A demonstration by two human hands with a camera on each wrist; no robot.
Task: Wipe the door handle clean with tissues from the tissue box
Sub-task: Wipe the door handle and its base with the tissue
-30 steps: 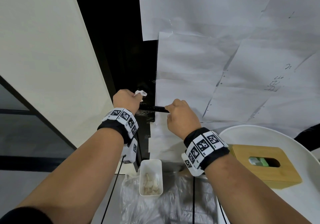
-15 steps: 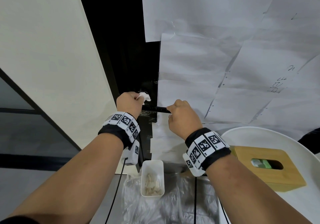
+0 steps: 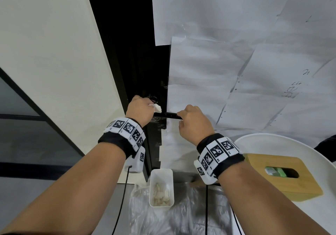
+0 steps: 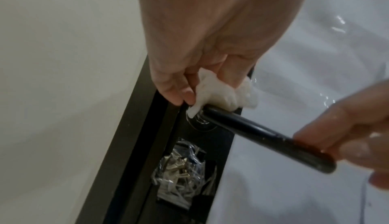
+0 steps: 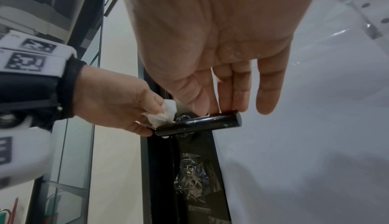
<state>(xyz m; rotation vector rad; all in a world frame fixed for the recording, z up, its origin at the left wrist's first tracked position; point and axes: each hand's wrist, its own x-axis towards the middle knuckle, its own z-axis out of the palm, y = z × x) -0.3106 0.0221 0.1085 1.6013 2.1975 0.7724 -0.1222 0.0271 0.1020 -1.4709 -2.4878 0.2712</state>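
Note:
A black lever door handle (image 3: 166, 115) sticks out from the dark door edge. My left hand (image 3: 141, 110) grips a crumpled white tissue (image 3: 157, 108) and presses it against the handle's pivot end. The left wrist view shows the tissue (image 4: 219, 92) bunched between thumb and fingers on top of the handle (image 4: 263, 136). My right hand (image 3: 192, 121) pinches the free end of the handle (image 5: 200, 124) between thumb and fingers. A wooden tissue box (image 3: 283, 175) stands at the lower right, with a green pack visible in its slot.
The tissue box rests on a round white table (image 3: 272, 140). Below the handle a small white bin (image 3: 161, 187) holding used tissues sits on a clear plastic sheet (image 3: 181, 216). White paper sheets (image 3: 236, 70) cover the door; a cream wall (image 3: 54, 70) is to the left.
My left hand has brought the tissue slightly down and right, closer onto the handle's pivot end. My right hand keeps its hold on the free end.

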